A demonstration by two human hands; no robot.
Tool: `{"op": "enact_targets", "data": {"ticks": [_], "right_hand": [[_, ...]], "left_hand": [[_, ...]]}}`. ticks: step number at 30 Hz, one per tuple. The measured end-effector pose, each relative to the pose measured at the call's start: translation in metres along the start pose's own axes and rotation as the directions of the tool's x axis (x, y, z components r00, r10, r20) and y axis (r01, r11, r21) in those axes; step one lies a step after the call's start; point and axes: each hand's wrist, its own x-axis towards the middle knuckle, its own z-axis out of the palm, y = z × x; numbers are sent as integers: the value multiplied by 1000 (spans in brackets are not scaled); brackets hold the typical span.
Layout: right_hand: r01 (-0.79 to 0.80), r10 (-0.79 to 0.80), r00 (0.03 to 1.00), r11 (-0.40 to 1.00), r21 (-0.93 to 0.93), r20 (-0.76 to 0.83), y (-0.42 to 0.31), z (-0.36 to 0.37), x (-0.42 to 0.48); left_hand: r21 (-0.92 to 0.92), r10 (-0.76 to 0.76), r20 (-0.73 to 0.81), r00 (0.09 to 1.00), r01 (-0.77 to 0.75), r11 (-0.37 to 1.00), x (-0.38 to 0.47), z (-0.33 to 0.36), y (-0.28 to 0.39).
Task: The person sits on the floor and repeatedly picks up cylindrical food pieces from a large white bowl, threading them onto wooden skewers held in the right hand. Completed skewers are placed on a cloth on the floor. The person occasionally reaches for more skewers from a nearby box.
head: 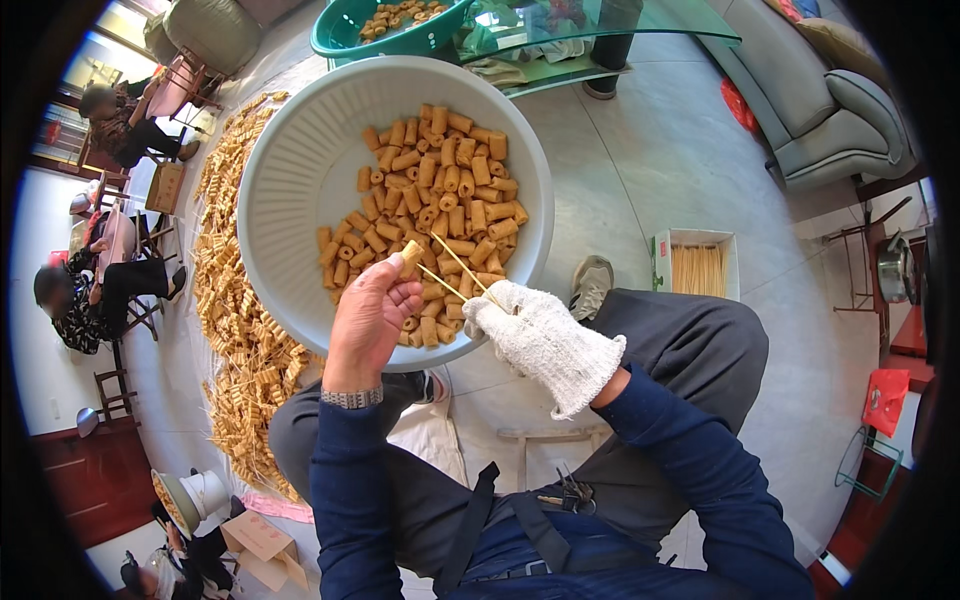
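Note:
A large pale grey plastic basin (289, 180) holds many short, hollow, golden-brown tube-shaped food pieces (450, 176). My bare left hand (373, 311), with a metal watch at the wrist, pinches one tube piece (411, 255) between thumb and finger above the basin. My right hand (547, 341), in a white knitted glove, grips two thin wooden skewers (469, 262). They spread apart towards the upper left, over the pieces. One skewer's tip is close to the held piece; whether it touches cannot be told. The gloved fingertips are partly hidden.
Skewered pieces (244, 300) lie heaped left of the basin. A box of skewers (697, 262) stands on the floor at right. Behind are a green basin (330, 34), a glass table (675, 22) and a grey sofa (817, 105). Several people sit along the left side.

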Motion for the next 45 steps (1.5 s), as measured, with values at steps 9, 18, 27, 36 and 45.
{"op": "enact_targets", "data": {"ticks": [9, 18, 27, 36, 45], "right_hand": [[-119, 119, 993, 993, 11, 4, -14, -1, -2], [7, -8, 1000, 999, -54, -11, -8, 0, -3], [-83, 83, 996, 997, 3, -46, -23, -4, 0], [241, -252, 967, 948, -207, -29, -1, -7, 3], [45, -46, 999, 998, -48, -7, -4, -4, 3]], "left_hand": [[-13, -24, 54, 998, 25, 1000, -6, 1, 4], [54, -150, 105, 983, 145, 988, -20, 19, -2], [778, 237, 59, 970, -193, 597, 6, 23, 14], [960, 485, 240, 841, -130, -249, 75, -19, -8], [985, 399, 167, 902, -136, -104, 63, -24, -1]]}}
